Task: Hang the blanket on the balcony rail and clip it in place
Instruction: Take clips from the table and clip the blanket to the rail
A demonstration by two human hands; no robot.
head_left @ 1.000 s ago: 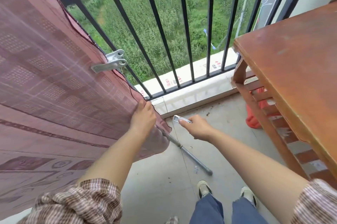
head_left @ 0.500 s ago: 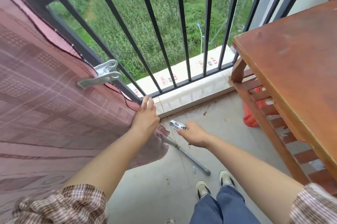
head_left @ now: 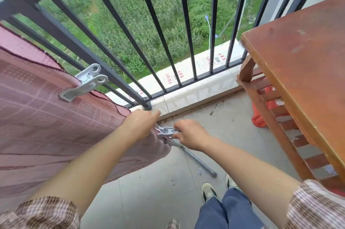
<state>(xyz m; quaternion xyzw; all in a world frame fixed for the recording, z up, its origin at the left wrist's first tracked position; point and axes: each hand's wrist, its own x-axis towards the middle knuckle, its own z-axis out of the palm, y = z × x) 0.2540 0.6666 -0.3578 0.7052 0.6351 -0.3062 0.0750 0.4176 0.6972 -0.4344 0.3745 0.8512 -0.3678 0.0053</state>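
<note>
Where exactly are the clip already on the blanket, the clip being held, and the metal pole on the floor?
Clip on the blanket [head_left: 85,83]: head view, middle of its grey body.
Held clip [head_left: 166,132]: head view, its body left of the right hand's fingers.
Metal pole [head_left: 197,161]: head view, mid shaft.

Pale concrete floor [head_left: 153,187], gritty with dark crumbs toward 12 o'clock by the ledge. Lying on it: a grey metal rod [head_left: 199,162] near centre, an orange bag [head_left: 258,119] at 3 o'clock under the wooden table [head_left: 302,72], two shoes [head_left: 209,190] at 5 o'clock.
</note>
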